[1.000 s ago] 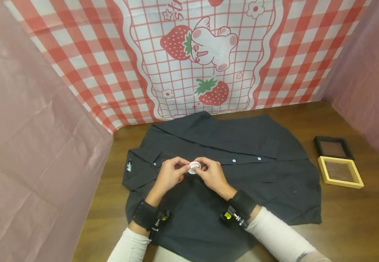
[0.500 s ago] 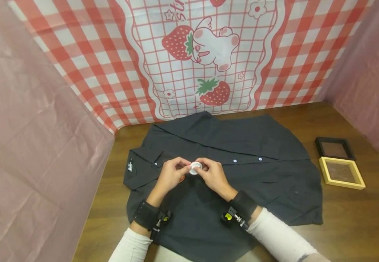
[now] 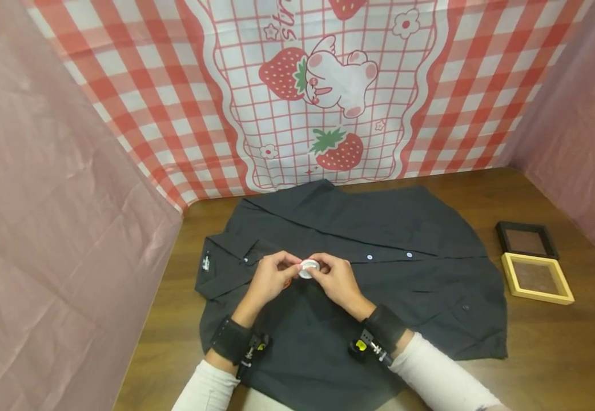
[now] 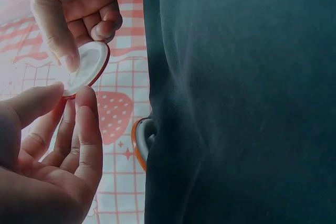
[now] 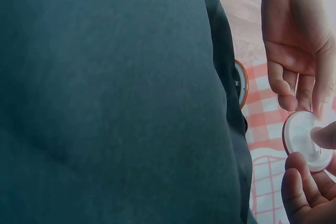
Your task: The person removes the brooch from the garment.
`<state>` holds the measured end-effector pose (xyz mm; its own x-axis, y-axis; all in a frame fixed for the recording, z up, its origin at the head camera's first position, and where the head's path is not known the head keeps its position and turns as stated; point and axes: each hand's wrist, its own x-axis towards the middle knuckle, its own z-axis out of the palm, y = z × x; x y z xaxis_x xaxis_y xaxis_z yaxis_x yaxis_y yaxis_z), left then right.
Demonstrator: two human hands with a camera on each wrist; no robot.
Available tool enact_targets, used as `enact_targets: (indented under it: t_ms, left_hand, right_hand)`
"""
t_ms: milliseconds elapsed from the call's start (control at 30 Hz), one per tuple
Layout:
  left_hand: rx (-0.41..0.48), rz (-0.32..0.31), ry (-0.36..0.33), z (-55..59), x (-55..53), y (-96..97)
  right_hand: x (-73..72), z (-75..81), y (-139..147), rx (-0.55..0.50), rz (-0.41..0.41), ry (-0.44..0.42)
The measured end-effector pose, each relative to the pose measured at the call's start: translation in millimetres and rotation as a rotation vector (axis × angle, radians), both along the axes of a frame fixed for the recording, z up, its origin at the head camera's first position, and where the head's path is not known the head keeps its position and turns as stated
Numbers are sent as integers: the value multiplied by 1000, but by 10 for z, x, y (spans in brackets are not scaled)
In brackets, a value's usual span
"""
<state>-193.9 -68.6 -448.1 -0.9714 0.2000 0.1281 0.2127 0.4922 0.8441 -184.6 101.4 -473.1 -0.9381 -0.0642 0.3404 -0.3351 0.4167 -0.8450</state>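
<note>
A round badge (image 3: 309,269), white-backed with a red rim, is held over the dark shirt between both hands. My left hand (image 3: 270,279) pinches its left edge between thumb and fingers. From the other side my right hand (image 3: 337,281) grips it, its thumb laid on the white back (image 5: 300,137). A thin pin shows faintly there in the right wrist view. Another badge with an orange rim (image 4: 139,142) sits at the shirt's surface beside my left hand, partly hidden by it in the head view. The dark button shirt (image 3: 323,342) lies spread out, collar to the left.
On the brown table (image 3: 559,354), a black frame (image 3: 548,240) and a pale yellow frame (image 3: 536,294) lie at the right, touching. A checked strawberry cloth (image 3: 302,114) hangs at the back, with pink cloth (image 3: 61,228) at the sides.
The head view has tilted slightly, so everything sits a little lower in it. Both hands keep hold of the badge with almost no visible change.
</note>
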Motion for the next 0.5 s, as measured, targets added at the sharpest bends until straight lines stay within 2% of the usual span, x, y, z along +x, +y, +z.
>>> enact_targets:
  t_ms: [133, 500]
  left_hand:
    - [44, 1, -22, -17, 11, 3]
    - [78, 16, -36, -21, 30, 22]
  right_hand:
    - [4, -7, 16, -2, 14, 9]
    - [4, 18, 61, 15, 40, 61]
